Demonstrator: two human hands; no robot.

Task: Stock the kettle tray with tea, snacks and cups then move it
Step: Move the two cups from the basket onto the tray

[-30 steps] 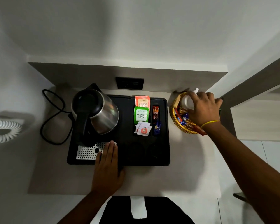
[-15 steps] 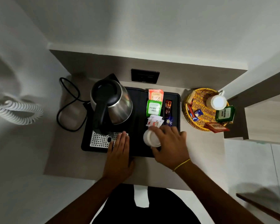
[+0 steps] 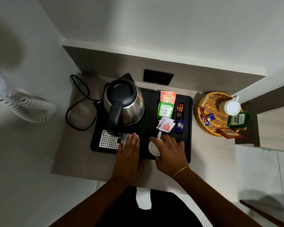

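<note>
**Cup on the tray**

Our right hand [image 3: 170, 150] wraps its fingers around an upturned white cup [image 3: 153, 147] on the black tray's [image 3: 188, 128] front section. Our left hand [image 3: 129, 153] lies flat, fingers together, on the tray's front edge beside the kettle [image 3: 124, 102].

So the black kettle tray [image 3: 188, 128] sits on the beige counter with a steel kettle [image 3: 126, 104] on its left half, handle pointing toward the near edge over a perforated metal drip plate [image 3: 108, 140]. Tea packets fill the right-hand slots: an orange "Classic" one [image 3: 168, 96] at the back, a green "Premium Green" one [image 3: 165, 110] overlapping it, white sachets [image 3: 166, 126] in front, plus a narrow slot of snack sticks [image 3: 179, 117]. One white cup [image 3: 153, 147] is upside down on the tray's near right part, and a second white cup [image 3: 230, 108] is upside down in the yellow wicker basket [image 3: 202, 122] just right of the tray, alongside more packets.
</note>
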